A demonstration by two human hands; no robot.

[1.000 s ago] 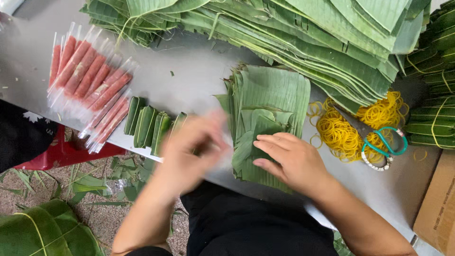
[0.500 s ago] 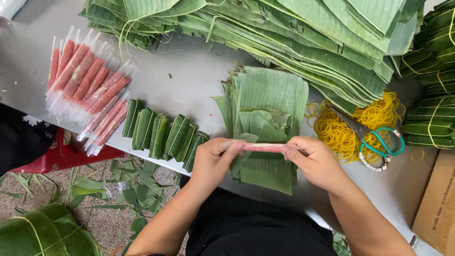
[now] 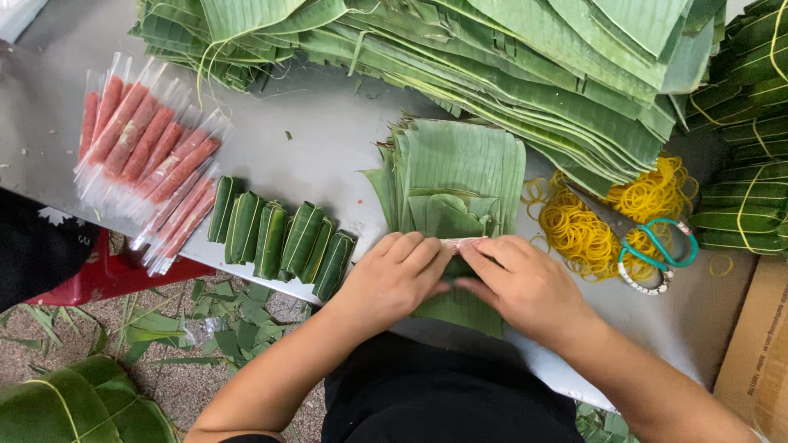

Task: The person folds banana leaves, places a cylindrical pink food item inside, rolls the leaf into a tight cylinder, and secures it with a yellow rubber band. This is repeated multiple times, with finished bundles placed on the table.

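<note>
Presently on the table:
- left hand (image 3: pixel 394 275) and right hand (image 3: pixel 521 283): fingers clamped together on a pink sausage stick (image 3: pixel 461 244), atop the cut banana-leaf stack (image 3: pixel 460 172)
- wrapped leaf rolls (image 3: pixel 279 238): just left
- yellow rubber bands (image 3: pixel 579 226), scissors (image 3: pixel 652 254): right
- packaged sausages (image 3: pixel 148 160): far left

Left hand (image 3: pixel 392 277) and right hand (image 3: pixel 525 287) side by side, palms down, fingers (image 3: pixel 427 250) curled and meeting at the tips; bare forearms angled inward.

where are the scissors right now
In the head view, the green-handled scissors lie on the table's right side, atop the yellow rubber bands, just right of the right hand.
</note>
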